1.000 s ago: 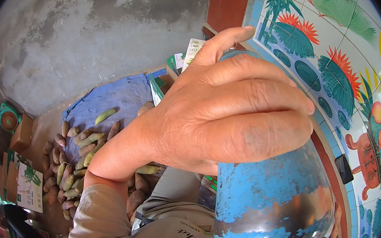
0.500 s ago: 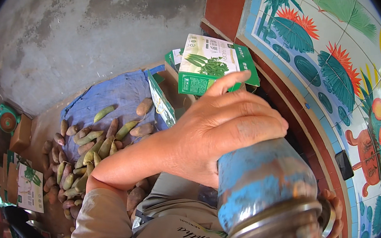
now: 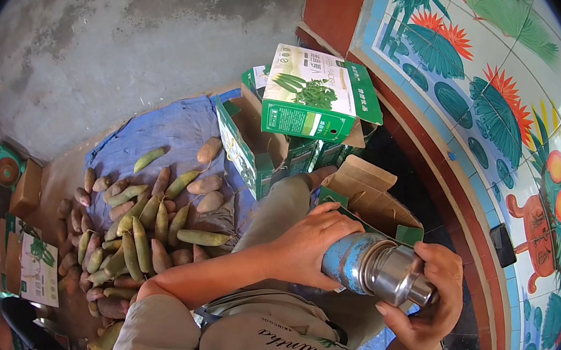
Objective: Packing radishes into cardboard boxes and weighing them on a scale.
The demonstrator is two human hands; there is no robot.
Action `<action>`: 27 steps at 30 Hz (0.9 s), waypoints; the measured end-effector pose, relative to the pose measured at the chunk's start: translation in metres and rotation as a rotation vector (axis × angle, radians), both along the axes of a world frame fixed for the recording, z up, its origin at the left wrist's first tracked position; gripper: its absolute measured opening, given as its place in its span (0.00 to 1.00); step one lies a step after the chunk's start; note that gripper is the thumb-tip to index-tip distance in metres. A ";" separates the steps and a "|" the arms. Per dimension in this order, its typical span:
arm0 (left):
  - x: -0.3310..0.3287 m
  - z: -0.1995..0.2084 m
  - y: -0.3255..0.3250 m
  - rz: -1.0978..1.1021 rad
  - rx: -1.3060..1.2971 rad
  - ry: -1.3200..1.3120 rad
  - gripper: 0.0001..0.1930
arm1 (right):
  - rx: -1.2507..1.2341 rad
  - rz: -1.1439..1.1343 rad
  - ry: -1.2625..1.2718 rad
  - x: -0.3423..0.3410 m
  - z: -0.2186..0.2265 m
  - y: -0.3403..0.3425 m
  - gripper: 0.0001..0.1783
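A worn blue metal thermos bottle (image 3: pixel 347 259) lies tilted across my lap area, its silver neck pointing to the lower right. My left hand (image 3: pixel 313 246) is wrapped around its blue body. At the neck end, the thumb and fingers of my right hand (image 3: pixel 432 306) close around a shiny silver cap (image 3: pixel 403 277). The cap sits at the bottle's mouth; whether it is screwed on cannot be made out. Under the bottle, my knee and an open carton (image 3: pixel 365 189) partly show.
Green and purple-brown radishes (image 3: pixel 139 243) lie heaped on the floor at left, some on a blue sheet (image 3: pixel 171 128). Printed green-and-white cartons (image 3: pixel 309 95) stand ahead; more boxes (image 3: pixel 39 271) and a teal scale (image 3: pixel 6 168) are far left. A tiled mural wall (image 3: pixel 467 109) runs along the right.
The bottle has come down from close before the camera to lap height, with my left hand still around it. My right hand has brought the silver cap to the bottle's mouth.
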State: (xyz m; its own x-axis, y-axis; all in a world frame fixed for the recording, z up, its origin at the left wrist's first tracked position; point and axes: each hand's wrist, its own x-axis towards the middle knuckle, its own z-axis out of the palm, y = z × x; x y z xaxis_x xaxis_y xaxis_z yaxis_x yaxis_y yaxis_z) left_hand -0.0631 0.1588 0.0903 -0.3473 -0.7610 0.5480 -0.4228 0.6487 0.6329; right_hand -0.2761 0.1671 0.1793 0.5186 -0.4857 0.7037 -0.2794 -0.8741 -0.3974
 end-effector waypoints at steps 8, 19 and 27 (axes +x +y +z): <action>0.000 -0.017 0.009 -0.006 0.070 0.021 0.41 | 0.128 0.090 0.077 0.002 -0.001 -0.009 0.36; -0.002 -0.029 0.010 0.004 0.141 0.124 0.39 | 0.255 0.000 -0.194 0.008 -0.019 -0.009 0.35; 0.000 -0.030 0.009 -0.062 0.152 0.080 0.39 | 0.123 0.177 0.254 0.007 0.004 -0.020 0.29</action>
